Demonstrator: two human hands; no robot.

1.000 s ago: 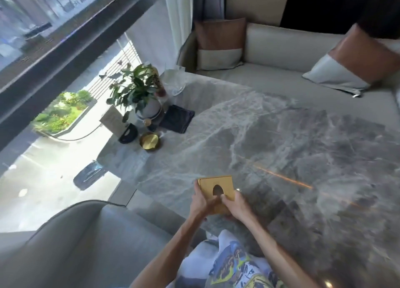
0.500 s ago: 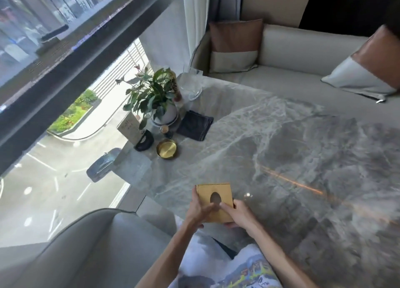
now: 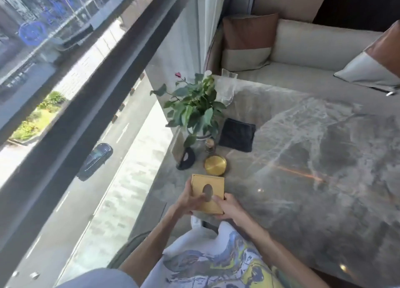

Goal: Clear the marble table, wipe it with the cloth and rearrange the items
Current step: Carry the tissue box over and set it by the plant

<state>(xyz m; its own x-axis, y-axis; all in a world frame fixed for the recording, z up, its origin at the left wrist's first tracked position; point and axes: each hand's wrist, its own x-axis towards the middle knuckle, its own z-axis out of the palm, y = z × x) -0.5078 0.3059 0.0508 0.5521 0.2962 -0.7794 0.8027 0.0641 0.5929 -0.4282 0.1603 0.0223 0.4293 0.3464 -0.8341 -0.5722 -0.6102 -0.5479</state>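
Observation:
A square gold tissue box (image 3: pixel 208 190) with an oval hole in its top sits at the near left edge of the grey marble table (image 3: pixel 303 158). My left hand (image 3: pixel 187 201) grips its left side and my right hand (image 3: pixel 227 207) grips its near right corner. Just beyond the box lies a round gold coaster (image 3: pixel 215 165). A folded dark cloth (image 3: pixel 237 134) lies flat further back, right of a potted green plant (image 3: pixel 194 110).
By the plant stand a small black curved object (image 3: pixel 186 159), a card stand (image 3: pixel 178 149), a little jar (image 3: pixel 209 144) and a clear glass (image 3: pixel 227 88). A beige sofa (image 3: pixel 313 50) with cushions runs behind the table. A large window lies to the left.
The tissue box has moved left and forward in both hands, closer to the gold coaster. The view has swung left toward the window.

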